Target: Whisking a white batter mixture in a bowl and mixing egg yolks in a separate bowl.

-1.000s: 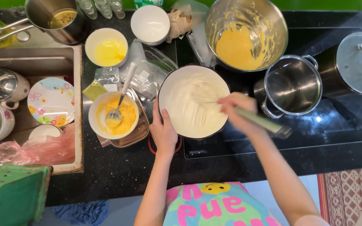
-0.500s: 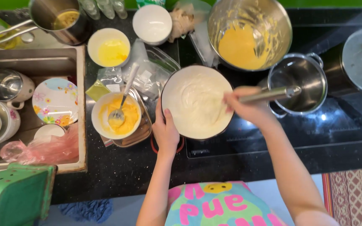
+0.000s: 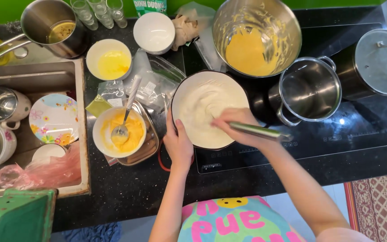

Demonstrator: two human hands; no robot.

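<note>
A round white bowl of thick white whipped cream [image 3: 200, 105] stands on the black cooktop. My left hand [image 3: 178, 142] grips its near left rim. My right hand [image 3: 238, 127] is over the bowl, closed on a whisk whose metal handle [image 3: 260, 131] points right; the wires are down in the cream and blurred. Left of the bowl, a small white bowl of yellow batter [image 3: 131, 133] with a spoon [image 3: 122, 127] in it sits on a glass dish.
A large steel bowl of yellow batter [image 3: 251, 49] stands behind, with an empty steel pot [image 3: 309, 89] and a lidded pot [image 3: 381, 62] to the right. Small bowls, glasses and a saucepan [image 3: 52, 24] are at the back left. The sink [image 3: 79, 134] holds plates and cups.
My right hand has swung the whisk round in the cream, the handle turning from lower right to upper right and then level to the right. My left hand stays on the rim.
</note>
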